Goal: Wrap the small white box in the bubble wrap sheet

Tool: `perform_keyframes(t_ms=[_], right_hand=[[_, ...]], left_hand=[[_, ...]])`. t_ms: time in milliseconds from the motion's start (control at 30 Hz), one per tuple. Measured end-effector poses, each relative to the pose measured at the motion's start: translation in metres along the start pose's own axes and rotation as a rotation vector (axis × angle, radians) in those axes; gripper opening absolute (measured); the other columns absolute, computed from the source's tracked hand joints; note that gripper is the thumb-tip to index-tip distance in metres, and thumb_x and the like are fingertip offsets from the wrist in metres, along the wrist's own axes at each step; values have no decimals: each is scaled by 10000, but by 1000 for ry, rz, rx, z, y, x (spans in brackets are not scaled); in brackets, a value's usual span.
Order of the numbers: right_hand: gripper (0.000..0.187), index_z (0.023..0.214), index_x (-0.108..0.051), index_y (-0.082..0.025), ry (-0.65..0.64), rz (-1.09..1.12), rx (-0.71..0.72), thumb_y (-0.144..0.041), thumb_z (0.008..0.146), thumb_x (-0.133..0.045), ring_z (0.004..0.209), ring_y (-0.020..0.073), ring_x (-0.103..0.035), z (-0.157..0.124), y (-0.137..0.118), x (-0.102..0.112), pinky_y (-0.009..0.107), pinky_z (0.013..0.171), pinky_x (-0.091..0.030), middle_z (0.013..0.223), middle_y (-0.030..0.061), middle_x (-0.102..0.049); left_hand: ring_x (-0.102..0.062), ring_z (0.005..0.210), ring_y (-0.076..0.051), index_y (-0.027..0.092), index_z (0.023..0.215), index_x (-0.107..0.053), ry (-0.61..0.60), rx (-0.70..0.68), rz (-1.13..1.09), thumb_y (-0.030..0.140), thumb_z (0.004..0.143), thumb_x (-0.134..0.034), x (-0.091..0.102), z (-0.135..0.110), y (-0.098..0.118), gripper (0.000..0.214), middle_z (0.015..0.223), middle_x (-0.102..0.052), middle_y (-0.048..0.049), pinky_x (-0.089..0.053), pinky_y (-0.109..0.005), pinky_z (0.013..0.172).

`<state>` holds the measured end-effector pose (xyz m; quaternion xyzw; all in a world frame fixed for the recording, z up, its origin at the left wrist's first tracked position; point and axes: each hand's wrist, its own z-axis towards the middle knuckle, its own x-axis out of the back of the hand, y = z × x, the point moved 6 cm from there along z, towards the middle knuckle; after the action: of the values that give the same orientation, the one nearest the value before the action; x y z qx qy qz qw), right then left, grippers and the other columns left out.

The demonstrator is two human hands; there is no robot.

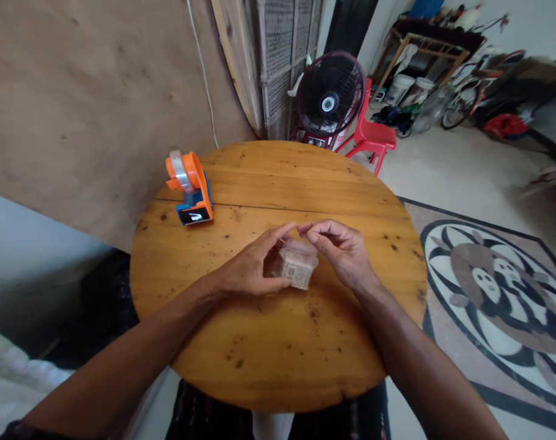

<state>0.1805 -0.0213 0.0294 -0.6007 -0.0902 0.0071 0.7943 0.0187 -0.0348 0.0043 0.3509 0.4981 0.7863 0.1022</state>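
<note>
A small pale box [296, 274] with printed sides stands on the round wooden table, and clear plastic [296, 249] covers its top. My left hand [254, 260] curves around the box's left side, thumb along the lower front and fingers arched behind. At the upper right of the box, my right hand [339, 247] is closed in a pinch, thumb against the index finger. The fingertips are close to the plastic's edge; whether they grip it I cannot make out.
An orange and blue tape dispenser [192, 192] with clear tape stands at the left of the wooden table [278, 348]. Beyond the far edge are a fan [330, 98] and a red chair [374, 131]. A panda-patterned floor design [502, 287] lies to the right.
</note>
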Motion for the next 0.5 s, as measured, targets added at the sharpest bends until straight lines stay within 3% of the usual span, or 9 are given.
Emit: perform_keyframes(t_ms=[333,500], right_hand=[[144,812,-647,-223,44,131,-21,-366,824,-656,888,175,-658,3,2,10,380,883,-513,968,20,-704],[126,812,-640,-224,54,205,-49,-349,824,-654,859,171,-663,4,4,14,378,875,-509,983,22,-705]], left_hand=[[-350,1323,-313,306,1483,-87,34,-100,241,326,742,-699,-5,3,6,961,1482,-294,-120,-392,-487,1037],[-417,1269,-320,306,1485,-75,-5,-34,217,409,706,-733,-6,2,4,1025,1469,-320,-116,-420,-472,1003]])
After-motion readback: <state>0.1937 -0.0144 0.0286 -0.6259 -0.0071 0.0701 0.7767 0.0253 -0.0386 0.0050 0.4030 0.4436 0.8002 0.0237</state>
